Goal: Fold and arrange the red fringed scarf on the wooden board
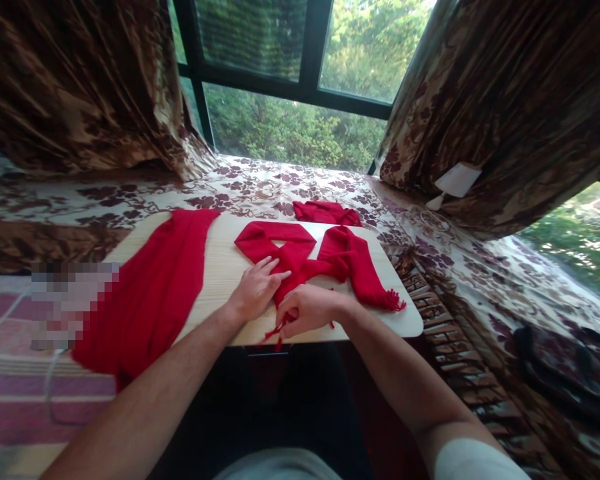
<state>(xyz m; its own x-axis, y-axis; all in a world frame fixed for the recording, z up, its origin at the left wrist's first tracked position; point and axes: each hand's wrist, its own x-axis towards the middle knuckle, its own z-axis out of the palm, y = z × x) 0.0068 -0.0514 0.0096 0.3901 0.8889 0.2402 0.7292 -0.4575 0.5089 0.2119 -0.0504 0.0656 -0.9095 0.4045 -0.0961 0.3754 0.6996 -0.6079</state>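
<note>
A red scarf (297, 235) lies on a light wooden board table (220, 267), looped so that its two parts cross near the front. Flat on the crossing, with fingers stretched out, rests my left hand (256, 288). My right hand (313, 310) is closed around a fringed end of this scarf at the table's near edge; the fingertips are partly hidden. To the right, a bunched red length (357, 267) ends in tassels, and I cannot tell whether it belongs to the same scarf.
A wide red cloth (167, 280) drapes over the table's left side. Behind the table, a folded red cloth (327, 213) sits on the floral-covered ledge (250, 190). A small white lamp (457, 180) stands back right, and a dark bag (565, 373) lies at right.
</note>
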